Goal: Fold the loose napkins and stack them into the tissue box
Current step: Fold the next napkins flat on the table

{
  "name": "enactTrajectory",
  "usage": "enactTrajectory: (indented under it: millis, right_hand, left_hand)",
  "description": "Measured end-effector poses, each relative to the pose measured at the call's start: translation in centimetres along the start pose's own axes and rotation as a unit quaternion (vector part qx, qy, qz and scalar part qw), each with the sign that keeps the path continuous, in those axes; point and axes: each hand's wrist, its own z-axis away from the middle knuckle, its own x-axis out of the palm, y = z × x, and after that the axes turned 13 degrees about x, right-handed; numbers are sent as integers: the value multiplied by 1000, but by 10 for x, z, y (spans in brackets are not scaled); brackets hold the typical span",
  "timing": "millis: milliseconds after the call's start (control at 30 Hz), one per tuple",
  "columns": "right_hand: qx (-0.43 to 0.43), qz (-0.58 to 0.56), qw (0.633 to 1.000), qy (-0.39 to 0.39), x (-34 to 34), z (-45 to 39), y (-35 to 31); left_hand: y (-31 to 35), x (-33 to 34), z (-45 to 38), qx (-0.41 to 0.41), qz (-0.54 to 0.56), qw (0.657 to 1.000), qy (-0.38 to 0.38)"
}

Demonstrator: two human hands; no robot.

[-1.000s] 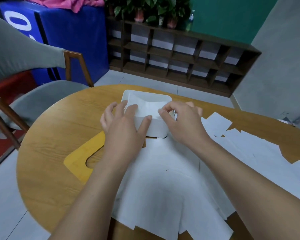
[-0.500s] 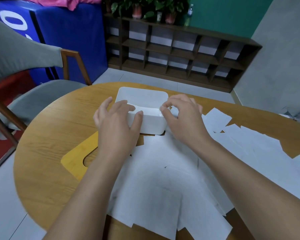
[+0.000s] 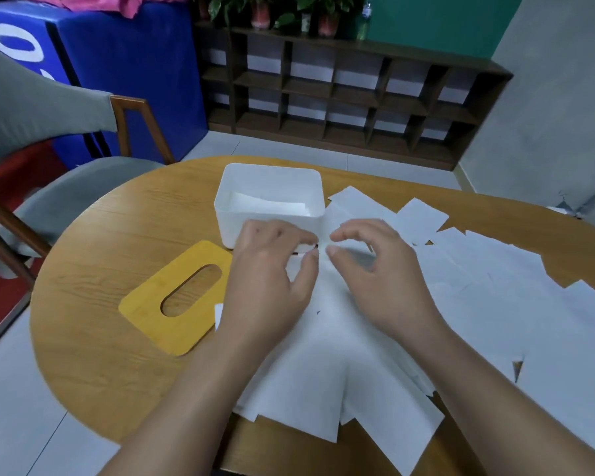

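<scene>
The white tissue box (image 3: 232,225) stands open on the round wooden table (image 3: 117,242), with a folded white napkin (image 3: 268,202) lying flat inside it. Several loose white napkins (image 3: 323,365) overlap on the table in front of the box and to its right. My left hand (image 3: 272,283) and my right hand (image 3: 375,280) hover side by side just in front of the box, over the far edge of the top napkin. Their fingers are loosely curled and the fingertips nearly meet. Neither hand visibly holds anything; blur hides whether the fingertips touch the paper.
The box's yellow wooden lid (image 3: 145,314) with its oval slot lies flat to the left of my left hand. A grey chair (image 3: 83,180) stands at the table's left side. A dark cubby shelf (image 3: 358,97) lines the far wall.
Both hands have pulled back from the box, leaving the folded napkin inside it, and now sit lower over the loose napkins.
</scene>
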Motion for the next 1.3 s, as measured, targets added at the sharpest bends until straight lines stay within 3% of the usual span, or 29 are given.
enactTrajectory:
  millis: [167, 333, 467, 867, 1000, 1100, 1300]
  right_hand:
    - [56, 14, 998, -23, -7, 55, 21]
    - [34, 113, 991, -68, -8, 93, 29]
    - [8, 183, 976, -119, -5, 106, 26]
    - [2, 73, 984, -164, -15, 99, 33]
    - [19, -15, 993, -119, -40, 83, 36]
    - [78, -63, 990, -97, -61, 68, 48]
    - [77, 76, 987, -119, -75, 62, 74]
  left_hand:
    - [13, 11, 27, 12, 30, 994, -104]
    - [17, 14, 42, -29, 47, 988, -146]
    - [19, 15, 45, -66, 63, 987, -135]
    - [22, 9, 41, -56, 88, 986, -127]
    - [30, -1, 31, -64, 152, 978, -128]
    - [32, -1, 27, -77, 192, 970, -131]
    - [31, 11, 33, -83, 177, 962, -189]
